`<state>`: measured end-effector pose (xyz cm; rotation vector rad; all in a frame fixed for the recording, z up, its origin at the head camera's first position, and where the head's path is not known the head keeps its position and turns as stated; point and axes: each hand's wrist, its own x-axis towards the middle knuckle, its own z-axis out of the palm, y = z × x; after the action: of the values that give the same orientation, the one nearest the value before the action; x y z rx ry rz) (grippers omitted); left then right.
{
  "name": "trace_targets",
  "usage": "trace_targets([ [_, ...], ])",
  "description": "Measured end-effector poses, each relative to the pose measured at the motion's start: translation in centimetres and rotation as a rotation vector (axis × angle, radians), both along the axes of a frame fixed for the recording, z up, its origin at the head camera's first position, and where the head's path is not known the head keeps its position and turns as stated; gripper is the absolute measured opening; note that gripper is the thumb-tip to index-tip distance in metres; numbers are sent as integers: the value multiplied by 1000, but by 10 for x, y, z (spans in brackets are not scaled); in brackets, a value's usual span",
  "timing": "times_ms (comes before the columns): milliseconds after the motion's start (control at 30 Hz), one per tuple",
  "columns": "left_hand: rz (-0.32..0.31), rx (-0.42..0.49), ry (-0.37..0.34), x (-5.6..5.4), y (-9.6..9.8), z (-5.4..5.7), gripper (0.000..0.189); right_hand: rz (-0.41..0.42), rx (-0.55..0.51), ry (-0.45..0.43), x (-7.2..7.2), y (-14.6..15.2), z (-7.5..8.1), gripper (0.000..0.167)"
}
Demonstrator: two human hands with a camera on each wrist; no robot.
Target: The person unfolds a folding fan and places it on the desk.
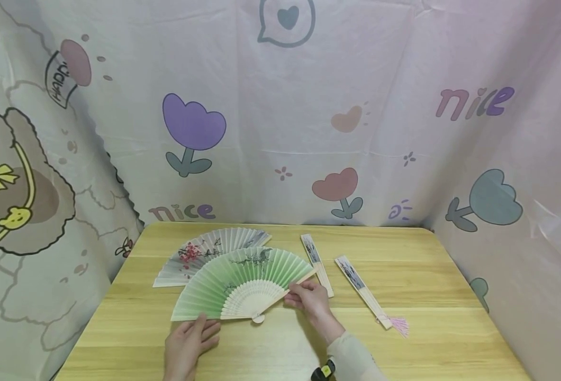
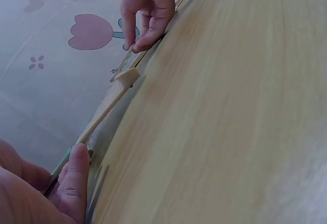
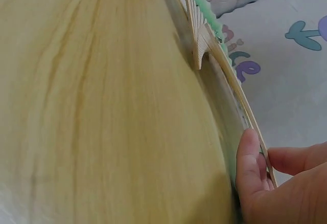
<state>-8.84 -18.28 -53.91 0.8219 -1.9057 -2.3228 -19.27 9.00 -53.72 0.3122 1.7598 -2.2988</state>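
A green folding fan (image 1: pixel 256 270) with pale wooden ribs is spread wide between my two hands in the head view. My left hand (image 1: pixel 191 341) pinches its left edge, thumb on one side and fingers on the other. On the right outer rib, my right hand (image 1: pixel 311 304) grips with thumb and fingers. The left wrist view shows the fan edge-on (image 2: pixel 110 98), its pivot end between the hands. Behind it lies an open white folding fan (image 1: pixel 204 251) with red blossoms, partly covered by the green one.
Two folded fans lie to the right on the wooden table (image 1: pixel 428 301): one near the right hand (image 1: pixel 309 248), and another folded fan (image 1: pixel 362 286) with a pink tassel (image 1: pixel 399 325). A printed curtain (image 1: pixel 261 132) hangs behind and at both sides.
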Motion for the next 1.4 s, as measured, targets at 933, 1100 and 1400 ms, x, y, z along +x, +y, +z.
trace_targets([
  [933, -105, 12, -85, -3, -12, -1, 50, 77, 67, -61, 4, 11, -1, 24],
  [1100, -107, -10, -116, -1, -13, -1, 46, 75, 65, -58, 5, 12, 1, 24],
  [1400, -125, -180, -85, -7, -8, 9, 41, 18, 118, -26, -3, 19, 7, 21],
])
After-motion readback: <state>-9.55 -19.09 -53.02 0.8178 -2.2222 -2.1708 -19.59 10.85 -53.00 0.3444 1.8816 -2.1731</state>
